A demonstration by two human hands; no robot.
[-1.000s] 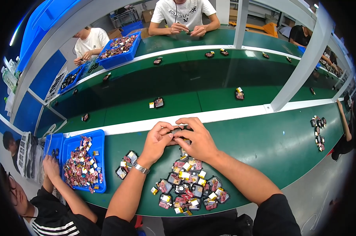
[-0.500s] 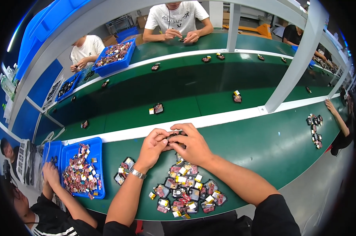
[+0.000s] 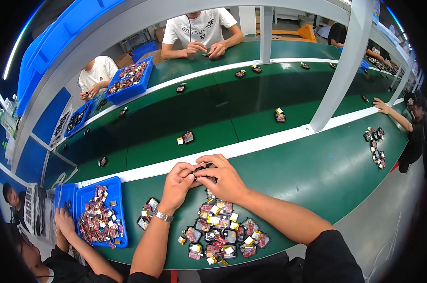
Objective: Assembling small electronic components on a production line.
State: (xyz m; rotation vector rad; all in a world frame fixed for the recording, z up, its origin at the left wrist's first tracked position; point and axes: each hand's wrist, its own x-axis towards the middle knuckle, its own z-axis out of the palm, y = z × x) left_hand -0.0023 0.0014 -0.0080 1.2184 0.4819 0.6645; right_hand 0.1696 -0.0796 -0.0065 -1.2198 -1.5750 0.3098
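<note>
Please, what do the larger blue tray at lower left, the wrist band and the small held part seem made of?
Blue tray: probably moulded plastic, slightly glossy, judging by its even colour and rounded corners.
Wrist band: likely metal, silvery and shiny, with bright reflections.
Held part: dark, perhaps plastic, but too covered to be sure.

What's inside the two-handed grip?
A small dark part, held between the left hand and the right hand. Only some of its dark surface shows; the rest, underside included, is covered.
</note>
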